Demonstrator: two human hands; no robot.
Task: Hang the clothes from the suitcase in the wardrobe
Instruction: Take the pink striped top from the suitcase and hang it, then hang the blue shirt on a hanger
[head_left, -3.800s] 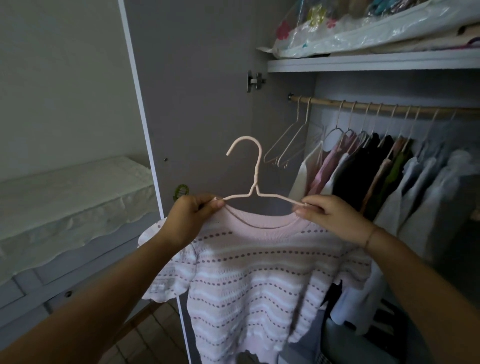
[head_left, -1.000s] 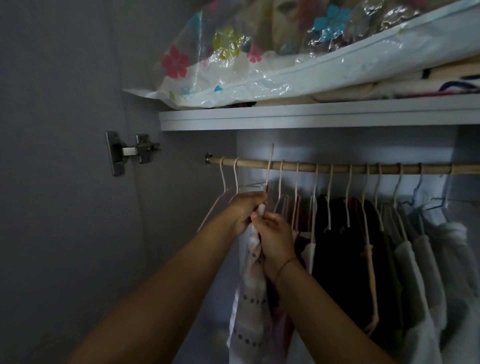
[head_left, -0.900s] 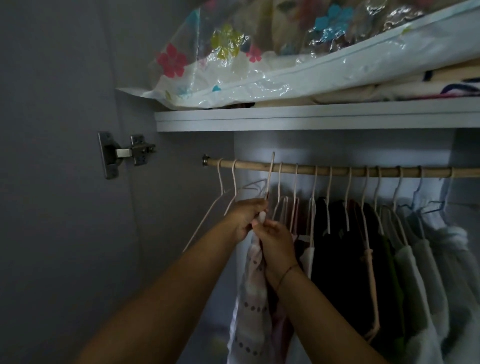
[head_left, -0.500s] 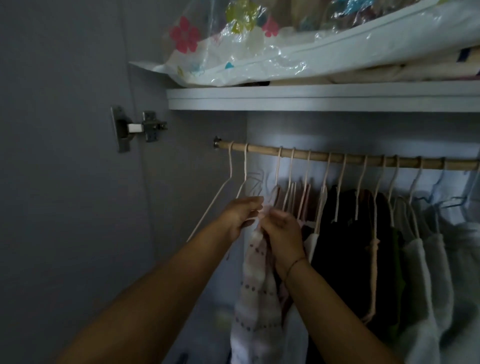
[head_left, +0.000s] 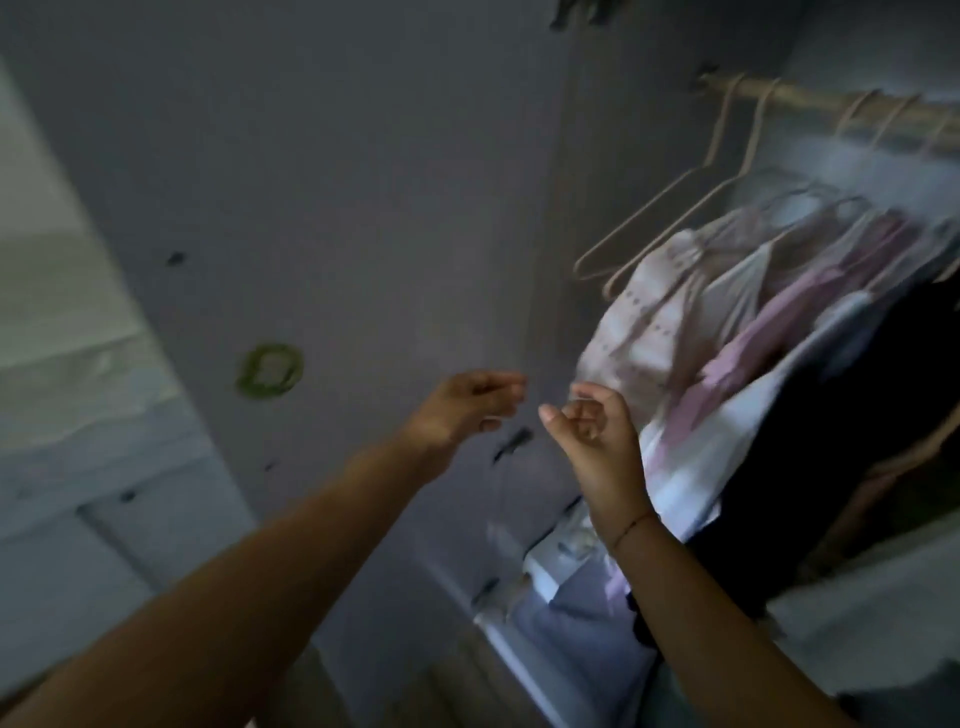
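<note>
Left hand (head_left: 462, 410) and right hand (head_left: 592, 431) loosely curled, empty; two bare hangers (head_left: 721, 124) beside striped sweater (head_left: 639, 322)

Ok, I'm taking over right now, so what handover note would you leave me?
Left hand: empty, fingers loosely curled, before the wardrobe door.
Right hand: empty too, close to the striped pink sweater.
Sweater: hangs from the rail, next to two bare hangers.
Done: that sweater is hung.
Left: suitcase is out of view; check it for more clothes.
</note>
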